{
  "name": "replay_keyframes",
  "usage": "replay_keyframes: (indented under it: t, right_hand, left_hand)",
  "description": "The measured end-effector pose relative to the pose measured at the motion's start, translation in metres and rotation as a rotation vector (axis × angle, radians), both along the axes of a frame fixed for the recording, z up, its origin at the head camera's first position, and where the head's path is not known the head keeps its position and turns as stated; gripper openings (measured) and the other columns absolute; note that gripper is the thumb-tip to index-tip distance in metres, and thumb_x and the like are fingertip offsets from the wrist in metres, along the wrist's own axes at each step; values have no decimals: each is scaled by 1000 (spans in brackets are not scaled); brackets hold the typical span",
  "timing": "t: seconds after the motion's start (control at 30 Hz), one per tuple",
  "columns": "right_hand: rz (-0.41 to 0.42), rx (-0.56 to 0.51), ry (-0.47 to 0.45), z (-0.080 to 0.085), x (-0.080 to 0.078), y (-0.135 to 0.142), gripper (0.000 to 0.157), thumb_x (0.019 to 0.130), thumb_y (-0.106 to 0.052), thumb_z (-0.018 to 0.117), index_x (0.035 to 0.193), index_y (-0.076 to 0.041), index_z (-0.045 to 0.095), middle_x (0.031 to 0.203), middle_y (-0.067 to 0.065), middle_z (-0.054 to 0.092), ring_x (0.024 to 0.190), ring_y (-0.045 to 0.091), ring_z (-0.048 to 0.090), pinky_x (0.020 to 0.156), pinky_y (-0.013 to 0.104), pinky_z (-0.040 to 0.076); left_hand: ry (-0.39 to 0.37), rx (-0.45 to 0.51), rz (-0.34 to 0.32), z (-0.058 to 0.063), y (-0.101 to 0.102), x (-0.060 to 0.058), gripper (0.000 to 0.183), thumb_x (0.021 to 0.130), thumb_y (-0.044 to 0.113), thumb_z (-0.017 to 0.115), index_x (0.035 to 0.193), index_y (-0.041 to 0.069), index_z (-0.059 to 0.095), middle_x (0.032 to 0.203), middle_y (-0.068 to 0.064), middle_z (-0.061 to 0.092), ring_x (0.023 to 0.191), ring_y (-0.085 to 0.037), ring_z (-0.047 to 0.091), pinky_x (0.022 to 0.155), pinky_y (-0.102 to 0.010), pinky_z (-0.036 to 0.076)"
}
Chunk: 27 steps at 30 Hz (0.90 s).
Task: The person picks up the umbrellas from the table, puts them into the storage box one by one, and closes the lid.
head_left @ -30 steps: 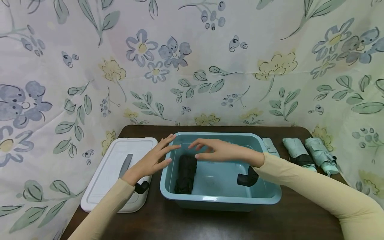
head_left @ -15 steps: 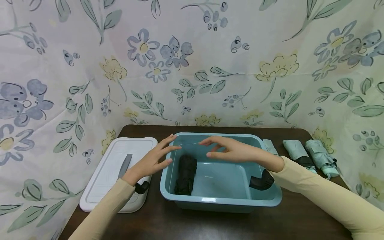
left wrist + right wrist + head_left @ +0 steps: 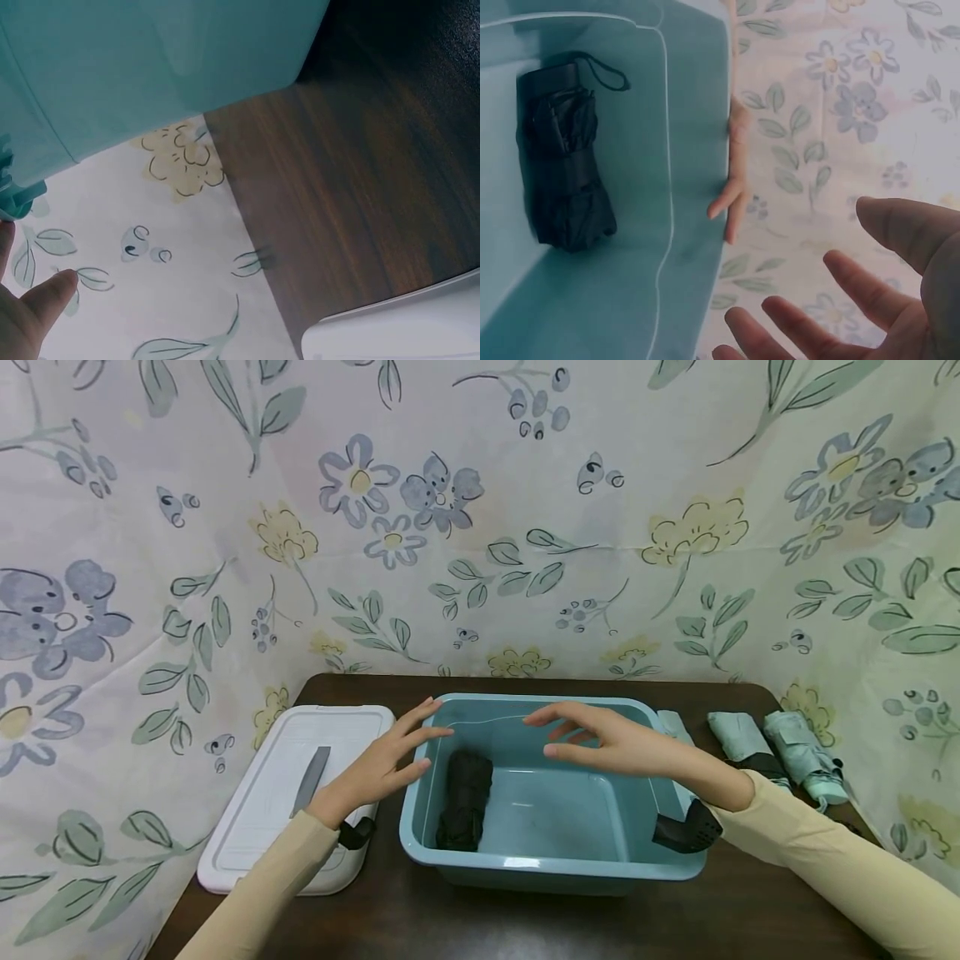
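Observation:
A folded black umbrella [image 3: 465, 797] lies lengthwise along the left side inside a blue plastic bin [image 3: 555, 870]. Its wrist loop shows in the right wrist view, at one end of the umbrella [image 3: 566, 165]. My left hand [image 3: 375, 768] is at the bin's left rim, fingers extended and spread; the left wrist view catches only part of this hand [image 3: 34, 315]. Over the back middle of the bin hovers my right hand [image 3: 607, 739], its fingers loosely bent with nothing in them. From the right wrist, the right hand's fingers [image 3: 870, 300] appear apart from the bin.
Two folded light green umbrellas [image 3: 738, 735] [image 3: 802, 747] lie right of the bin, and a similar light green item [image 3: 672, 724] is partly hidden by its rim. A white lidded box [image 3: 262, 802] with a grey strip stands left on the dark wooden table [image 3: 525, 927]. Floral cloth hangs behind.
My right hand has moved to the right over the bin, away from my left hand. The left hand and the black umbrella have stayed in place.

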State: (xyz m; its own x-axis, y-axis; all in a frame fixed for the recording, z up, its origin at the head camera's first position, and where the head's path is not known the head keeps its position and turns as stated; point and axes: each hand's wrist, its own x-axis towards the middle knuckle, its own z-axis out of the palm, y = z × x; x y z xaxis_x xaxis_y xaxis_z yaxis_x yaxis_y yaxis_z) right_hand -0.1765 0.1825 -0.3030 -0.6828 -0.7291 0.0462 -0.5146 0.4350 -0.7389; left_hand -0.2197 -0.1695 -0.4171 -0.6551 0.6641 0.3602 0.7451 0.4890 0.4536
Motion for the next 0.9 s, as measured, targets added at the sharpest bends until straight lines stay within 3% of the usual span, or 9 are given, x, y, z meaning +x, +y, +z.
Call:
replay_keyframes:
  t: [0.47, 0.9]
  right_hand:
    - [-54, -15, 70, 0, 20, 20, 41, 92, -29, 57, 132, -25, 47, 133, -11, 48, 115, 9, 52, 90, 32, 47]
    - [-137, 35, 269, 5, 38, 38, 38, 92, -24, 58, 129, -28, 49, 128, -14, 51, 118, 5, 48, 91, 32, 45]
  left_hand:
    - [-18, 31, -4, -4, 1, 0, 48, 90, 23, 54, 136, 33, 43, 155, 3, 14, 144, -23, 7, 102, -64, 25]
    - [-18, 44, 0, -5, 2, 0, 47, 90, 21, 54, 135, 32, 44, 155, 3, 14, 144, -19, 5, 102, -64, 23]
